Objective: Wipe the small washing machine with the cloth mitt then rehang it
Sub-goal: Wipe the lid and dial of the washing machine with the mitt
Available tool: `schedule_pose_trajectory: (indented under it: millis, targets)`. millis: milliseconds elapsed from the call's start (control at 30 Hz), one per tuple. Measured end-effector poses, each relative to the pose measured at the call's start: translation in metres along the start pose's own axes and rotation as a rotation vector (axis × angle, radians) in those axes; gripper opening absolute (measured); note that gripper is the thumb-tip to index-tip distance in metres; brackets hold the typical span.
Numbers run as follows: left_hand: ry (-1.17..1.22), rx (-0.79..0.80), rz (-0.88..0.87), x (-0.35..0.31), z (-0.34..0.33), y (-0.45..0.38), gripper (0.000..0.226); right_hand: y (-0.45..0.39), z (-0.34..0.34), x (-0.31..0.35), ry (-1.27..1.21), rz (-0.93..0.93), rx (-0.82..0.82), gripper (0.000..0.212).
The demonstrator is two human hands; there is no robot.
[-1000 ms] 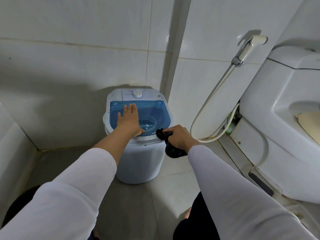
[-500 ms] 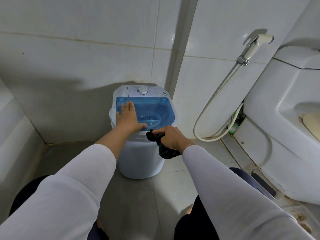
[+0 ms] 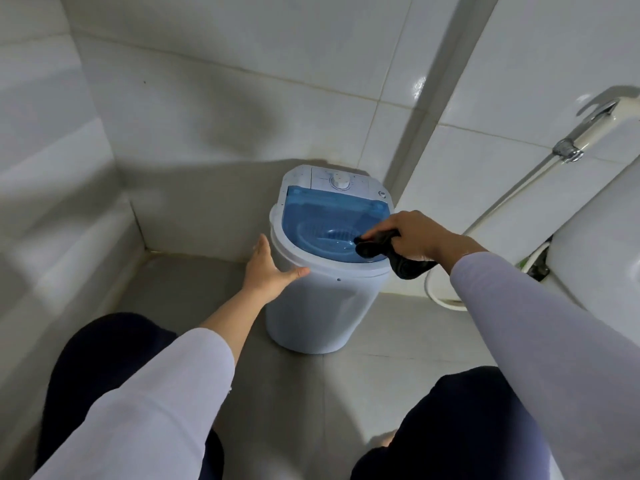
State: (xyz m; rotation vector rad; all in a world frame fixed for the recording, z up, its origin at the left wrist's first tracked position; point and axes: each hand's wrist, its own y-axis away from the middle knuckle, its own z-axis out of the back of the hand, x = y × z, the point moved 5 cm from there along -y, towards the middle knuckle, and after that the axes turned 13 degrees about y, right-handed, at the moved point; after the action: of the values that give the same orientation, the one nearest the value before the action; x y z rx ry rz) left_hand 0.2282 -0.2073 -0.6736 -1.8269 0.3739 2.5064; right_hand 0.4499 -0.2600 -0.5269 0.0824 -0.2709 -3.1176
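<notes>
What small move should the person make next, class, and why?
Probably sweep the mitt leftward across the blue lid. The right hand grips it at the lid's right edge, while the left hand rests open against the washer's side, steadying it.

bidet sprayer cut off at right edge, toilet partly out of frame, left fingers behind washer

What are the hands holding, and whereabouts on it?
The right hand grips the black cloth mitt around its bunched middle. The left hand holds nothing; it rests open against the washing machine.
</notes>
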Motion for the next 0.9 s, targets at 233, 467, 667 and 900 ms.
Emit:
schedule_pose_trajectory:
  millis: [233, 467, 667, 900]
  targets:
    - [-0.025, -0.014, -0.145, -0.010, -0.006, 0.001, 0.114, -0.022, 0.001, 0.031, 0.458, 0.479, -0.141, 0.057]
    - [-0.025, -0.040, -0.132, -0.006, -0.006, -0.007, 0.117, -0.029, -0.025, 0.030, 0.602, 0.909, -0.228, 0.057]
    - [0.008, -0.042, -0.109, -0.002, -0.007, -0.008, 0.119, -0.037, -0.033, 0.028, 0.607, 1.013, -0.244, 0.061]
    - [0.061, -0.021, -0.080, 0.001, -0.008, -0.008, 0.121, -0.040, -0.036, 0.037, 0.589, 1.075, -0.269, 0.062]
